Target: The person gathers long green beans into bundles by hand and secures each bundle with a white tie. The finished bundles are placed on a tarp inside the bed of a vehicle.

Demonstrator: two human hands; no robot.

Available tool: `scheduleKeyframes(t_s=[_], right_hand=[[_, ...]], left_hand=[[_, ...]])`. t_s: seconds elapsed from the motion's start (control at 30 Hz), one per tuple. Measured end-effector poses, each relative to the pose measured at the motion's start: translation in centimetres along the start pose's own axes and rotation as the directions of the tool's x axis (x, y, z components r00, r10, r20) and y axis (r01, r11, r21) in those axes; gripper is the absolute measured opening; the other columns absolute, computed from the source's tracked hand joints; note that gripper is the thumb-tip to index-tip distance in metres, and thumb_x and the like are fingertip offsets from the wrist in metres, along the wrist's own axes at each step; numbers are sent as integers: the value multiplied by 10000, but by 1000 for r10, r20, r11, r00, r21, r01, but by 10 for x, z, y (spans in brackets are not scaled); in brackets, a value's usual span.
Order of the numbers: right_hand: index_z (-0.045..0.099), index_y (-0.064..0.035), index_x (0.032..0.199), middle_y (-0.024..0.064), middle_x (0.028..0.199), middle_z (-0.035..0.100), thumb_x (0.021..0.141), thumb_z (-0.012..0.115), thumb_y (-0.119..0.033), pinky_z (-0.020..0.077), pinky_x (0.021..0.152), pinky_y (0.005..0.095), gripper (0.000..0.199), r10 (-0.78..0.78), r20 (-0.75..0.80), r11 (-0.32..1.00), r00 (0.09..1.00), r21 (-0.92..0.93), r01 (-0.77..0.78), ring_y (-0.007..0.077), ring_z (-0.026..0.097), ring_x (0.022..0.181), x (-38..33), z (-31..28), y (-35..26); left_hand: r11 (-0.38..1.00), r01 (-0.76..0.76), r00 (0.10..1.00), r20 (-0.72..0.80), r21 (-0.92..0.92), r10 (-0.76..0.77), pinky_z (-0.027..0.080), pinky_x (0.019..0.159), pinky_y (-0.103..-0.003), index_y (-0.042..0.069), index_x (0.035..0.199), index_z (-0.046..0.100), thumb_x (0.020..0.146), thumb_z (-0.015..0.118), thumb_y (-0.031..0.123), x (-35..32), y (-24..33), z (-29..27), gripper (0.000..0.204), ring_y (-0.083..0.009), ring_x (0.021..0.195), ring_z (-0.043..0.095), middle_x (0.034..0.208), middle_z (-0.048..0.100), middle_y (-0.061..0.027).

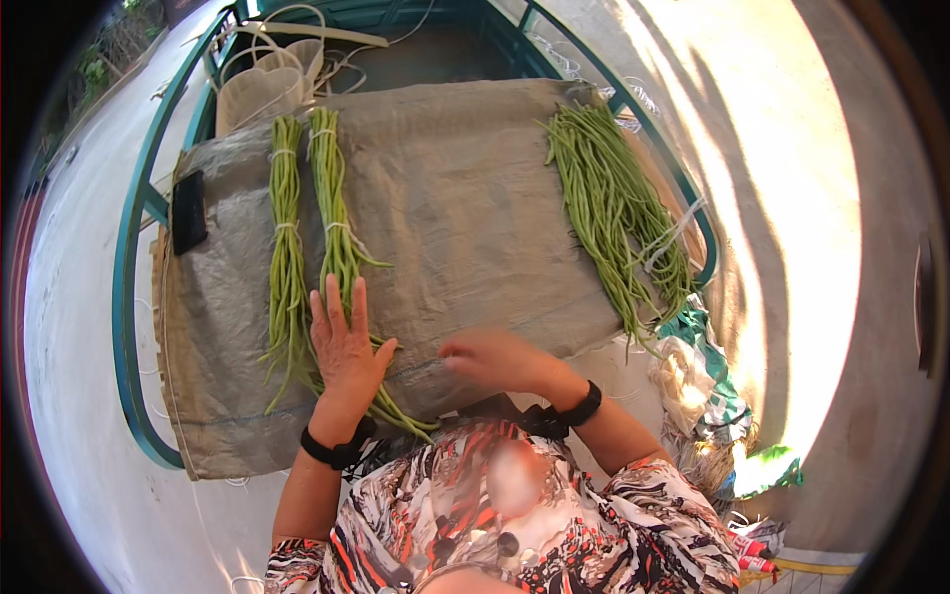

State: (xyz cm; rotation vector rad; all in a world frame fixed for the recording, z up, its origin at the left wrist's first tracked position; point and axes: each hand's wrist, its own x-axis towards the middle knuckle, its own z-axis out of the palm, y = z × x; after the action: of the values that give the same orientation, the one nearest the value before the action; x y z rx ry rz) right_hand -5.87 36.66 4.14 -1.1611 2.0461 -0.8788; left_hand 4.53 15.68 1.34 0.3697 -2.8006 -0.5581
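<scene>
Two tied bundles of long green beans lie side by side on a grey-brown tarp (455, 208). My left hand (346, 346) is spread flat over the lower part of the inner bundle (332, 198), its fingers apart. The outer bundle (285, 218) lies just left of it, bound with pale ties. My right hand (500, 358) is over the near edge of the tarp, apart from the beans; motion blurs its fingers. At the far right lies a larger loose heap of long beans (609, 198), with white strands (673, 238) across its right side.
A teal metal rail frame (129, 297) surrounds the tarp-covered surface. A dark phone-like slab (188, 213) lies at the tarp's left edge. Behind are a whitish bag (262, 94) and loose white cord. Crumpled green and white sacking (703, 366) sits at lower right.
</scene>
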Motion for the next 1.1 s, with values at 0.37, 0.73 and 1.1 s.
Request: scheduleKeyframes(t_s=[0.37, 0.73, 1.1], right_hand=[[552, 10, 1091, 251, 1180, 466, 754, 602, -158, 349, 969, 411, 380, 80, -969, 787, 234, -83, -611, 363, 380, 1164, -73, -156, 148], [631, -43, 969, 117, 939, 636, 799, 606, -177, 479, 733, 363, 218, 234, -895, 861, 379, 9, -509, 243, 605, 846, -51, -192, 180], [610, -91, 1014, 87, 1049, 585, 811, 646, -293, 437, 853, 409, 289, 108, -781, 534, 616, -477, -698, 278, 522, 1019, 63, -198, 173]], left_hand=[[973, 89, 962, 273, -213, -28, 404, 921, -387, 48, 1215, 530, 782, 690, 221, 28, 22, -96, 493, -310, 1076, 529, 1127, 589, -152], [633, 325, 827, 536, -703, 170, 439, 826, -258, 9, 1210, 503, 880, 588, 149, 92, 20, -65, 369, -113, 930, 563, 1000, 619, -61], [586, 299, 773, 552, -753, 314, 439, 849, -255, 15, 1260, 452, 906, 560, 173, 137, 38, -90, 403, -114, 969, 557, 1044, 609, -72]])
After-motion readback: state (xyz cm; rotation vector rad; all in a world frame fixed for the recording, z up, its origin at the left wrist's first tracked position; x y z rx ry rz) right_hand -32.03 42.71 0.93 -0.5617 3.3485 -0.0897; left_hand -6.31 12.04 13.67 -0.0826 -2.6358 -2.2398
